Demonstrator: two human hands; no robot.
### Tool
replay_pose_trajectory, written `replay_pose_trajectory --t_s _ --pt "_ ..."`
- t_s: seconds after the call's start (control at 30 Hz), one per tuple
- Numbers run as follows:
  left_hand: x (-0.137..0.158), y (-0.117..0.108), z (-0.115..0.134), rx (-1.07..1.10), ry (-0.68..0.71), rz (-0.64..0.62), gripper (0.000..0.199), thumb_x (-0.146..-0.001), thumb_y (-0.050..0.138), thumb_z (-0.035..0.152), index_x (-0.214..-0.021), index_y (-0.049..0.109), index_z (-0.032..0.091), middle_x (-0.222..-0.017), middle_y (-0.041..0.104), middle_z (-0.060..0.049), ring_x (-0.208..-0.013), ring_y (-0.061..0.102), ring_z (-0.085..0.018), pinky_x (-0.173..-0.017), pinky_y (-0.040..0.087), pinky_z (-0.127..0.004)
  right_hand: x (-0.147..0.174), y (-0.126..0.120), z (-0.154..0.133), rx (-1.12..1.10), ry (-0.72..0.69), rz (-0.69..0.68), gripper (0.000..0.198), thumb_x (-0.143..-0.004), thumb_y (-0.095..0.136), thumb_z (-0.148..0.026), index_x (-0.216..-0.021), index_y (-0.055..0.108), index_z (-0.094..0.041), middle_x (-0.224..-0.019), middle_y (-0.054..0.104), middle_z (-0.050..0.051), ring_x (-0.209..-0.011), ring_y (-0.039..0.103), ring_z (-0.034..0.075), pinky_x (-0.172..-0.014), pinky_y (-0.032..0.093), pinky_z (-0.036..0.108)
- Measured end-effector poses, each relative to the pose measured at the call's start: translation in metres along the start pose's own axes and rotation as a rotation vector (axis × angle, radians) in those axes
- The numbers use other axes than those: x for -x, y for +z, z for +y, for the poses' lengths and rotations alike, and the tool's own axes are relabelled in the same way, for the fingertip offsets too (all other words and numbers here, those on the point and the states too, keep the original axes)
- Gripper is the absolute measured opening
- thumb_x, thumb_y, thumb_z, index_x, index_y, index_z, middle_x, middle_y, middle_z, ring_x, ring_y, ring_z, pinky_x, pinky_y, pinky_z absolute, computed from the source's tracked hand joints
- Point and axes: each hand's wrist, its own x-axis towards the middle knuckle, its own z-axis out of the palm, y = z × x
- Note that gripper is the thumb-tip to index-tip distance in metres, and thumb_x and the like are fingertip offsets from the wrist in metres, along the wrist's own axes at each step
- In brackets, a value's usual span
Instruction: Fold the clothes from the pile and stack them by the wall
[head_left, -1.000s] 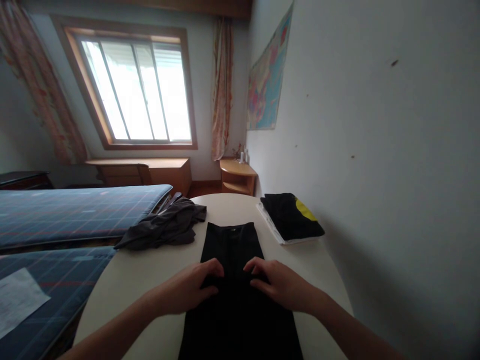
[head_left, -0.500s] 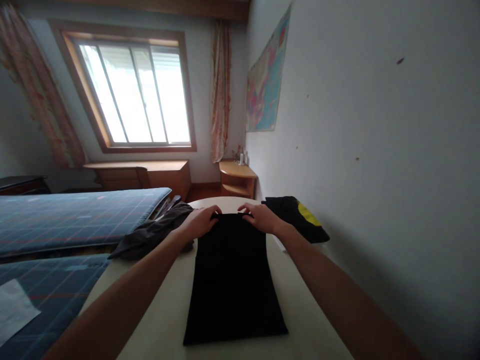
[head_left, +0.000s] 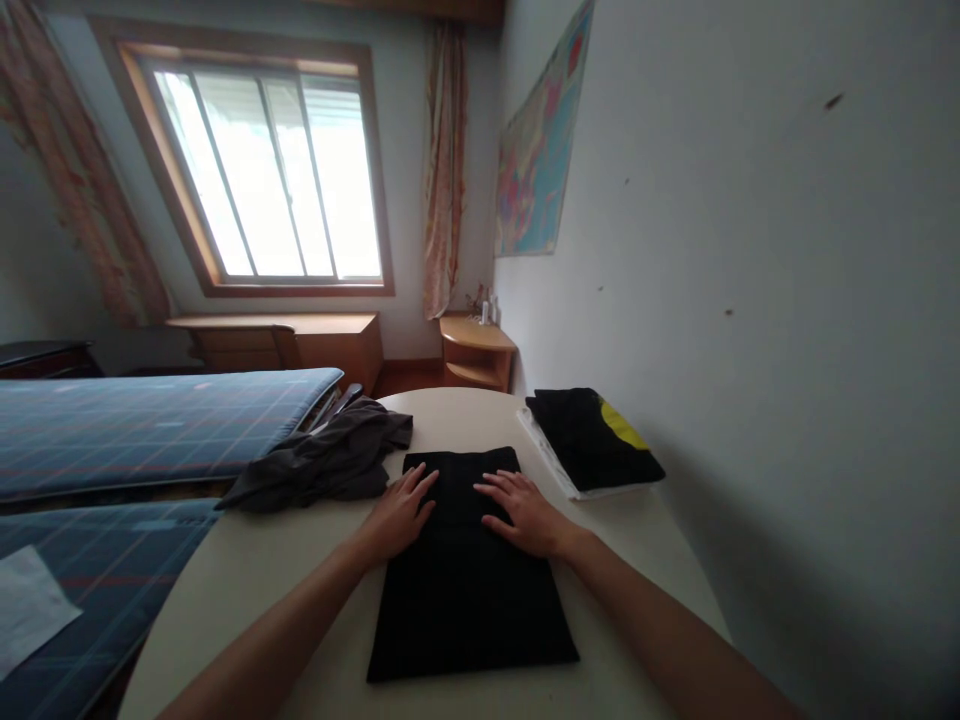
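Note:
A black folded garment (head_left: 469,610) lies flat on the cream table (head_left: 322,610), a long shape with its wider end toward me. My left hand (head_left: 399,515) rests on its left side near the far end, fingers spread. On the opposite side lies my right hand (head_left: 521,512), also flat with fingers apart. Neither hand grips the cloth. The kind of garment cannot be made out from its folded shape.
A crumpled dark grey cloth (head_left: 322,455) lies at the table's left edge. Toward the wall, a folded black garment with a yellow patch (head_left: 585,440) sits on something white (head_left: 559,470). Beds with blue plaid mattresses (head_left: 157,425) stand on the left.
Both hands have let go of the garment's far edge and come back toward me, now lying flat on it. The far end looks shorter, its edge nearer to me.

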Motion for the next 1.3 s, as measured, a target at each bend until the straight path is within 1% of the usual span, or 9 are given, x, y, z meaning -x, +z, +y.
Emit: replay_pose_trajectory --t_s 0.17,0.3,0.5,0.67,0.8,0.93,1.1,1.2,1.3 --pt "0.043 -0.018 0.026 -0.061 0.062 -0.013 0.047 -0.092 0.052 0.033 -0.139 0.051 0.026 -0.147 0.049 -0.01 -0.133 0.046 -0.029 -0.112 0.036 -0.047 0.042 -0.018 -0.029 -0.056 -0.051 -0.066 0.056 -0.085 0.064 -0.052 -0.136 0.057 -0.029 -0.145 0.052 0.007 -0.135 0.041 0.03 -0.114 0.03 0.047" --pt "0.06 -0.04 0.045 -0.057 0.08 -0.042 0.032 -0.088 0.056 0.031 -0.119 0.063 0.025 -0.12 0.064 -0.007 -0.11 0.06 -0.026 -0.102 0.044 -0.043 0.059 -0.036 -0.043 -0.144 -0.088 -0.089 0.035 -0.086 0.064 -0.043 -0.117 0.068 -0.027 -0.115 0.068 0.005 -0.109 0.059 0.023 -0.098 0.045 0.036" --pt "0.045 -0.036 0.038 -0.007 -0.005 0.057 0.039 -0.088 0.054 0.024 -0.127 0.059 0.022 -0.134 0.059 -0.009 -0.124 0.052 -0.028 -0.107 0.04 -0.042 0.05 -0.025 -0.024 -0.022 0.158 0.123 0.031 -0.092 0.057 -0.034 -0.117 0.067 -0.019 -0.117 0.067 0.01 -0.113 0.057 0.024 -0.102 0.04 0.037" --pt "0.025 -0.032 0.027 0.055 -0.097 -0.072 0.025 -0.087 0.058 0.025 -0.11 0.067 0.021 -0.107 0.071 -0.007 -0.106 0.063 -0.024 -0.093 0.047 -0.034 0.042 -0.014 -0.004 -0.008 0.24 0.085 0.024 -0.093 0.057 -0.033 -0.105 0.069 -0.017 -0.11 0.067 0.009 -0.108 0.059 0.023 -0.099 0.042 0.034" --pt "0.017 -0.033 0.023 0.048 -0.144 -0.096 0.015 -0.087 0.06 0.028 -0.1 0.068 0.024 -0.094 0.073 -0.003 -0.092 0.067 -0.021 -0.081 0.048 -0.029 0.038 -0.017 -0.013 0.044 0.278 0.099 0.019 -0.092 0.056 -0.027 -0.104 0.068 -0.018 -0.109 0.067 0.01 -0.106 0.059 0.024 -0.096 0.043 0.035" --pt "0.011 -0.031 0.021 -0.01 -0.209 -0.05 0.014 -0.089 0.059 0.027 -0.1 0.066 0.023 -0.097 0.074 -0.004 -0.092 0.068 -0.021 -0.079 0.047 -0.029 0.041 -0.017 -0.06 0.083 0.239 0.165 0.034 -0.092 0.055 -0.03 -0.124 0.063 -0.021 -0.131 0.06 0.011 -0.122 0.052 0.028 -0.106 0.036 0.043" --pt "0.001 -0.031 0.018 -0.081 -0.279 0.048 0.017 -0.091 0.054 0.024 -0.104 0.064 0.021 -0.104 0.072 -0.007 -0.098 0.066 -0.023 -0.084 0.048 -0.033 0.061 -0.001 -0.119 -0.101 0.018 -0.097 0.066 -0.087 0.053 -0.067 -0.144 0.047 -0.035 -0.157 0.037 0.007 -0.146 0.024 0.036 -0.117 0.01 0.062" --pt "-0.001 -0.03 0.024 -0.114 -0.298 0.129 0.027 -0.093 0.049 0.021 -0.117 0.062 0.019 -0.122 0.066 -0.012 -0.115 0.059 -0.027 -0.096 0.045 -0.04 0.067 0.01 -0.124 -0.145 0.01 -0.228 0.082 -0.082 0.052 -0.075 -0.152 0.033 -0.038 -0.164 0.019 0.007 -0.149 0.008 0.042 -0.113 0.002 0.07" --pt "0.008 -0.022 0.044 -0.107 -0.234 0.225 0.037 -0.094 0.047 0.023 -0.129 0.057 0.019 -0.144 0.052 -0.013 -0.132 0.048 -0.028 -0.109 0.038 -0.044 0.061 0.015 -0.112 -0.124 0.027 -0.218 0.086 -0.082 0.052 -0.075 -0.154 0.027 -0.037 -0.164 0.014 0.005 -0.149 0.001 0.042 -0.113 -0.004 0.071"
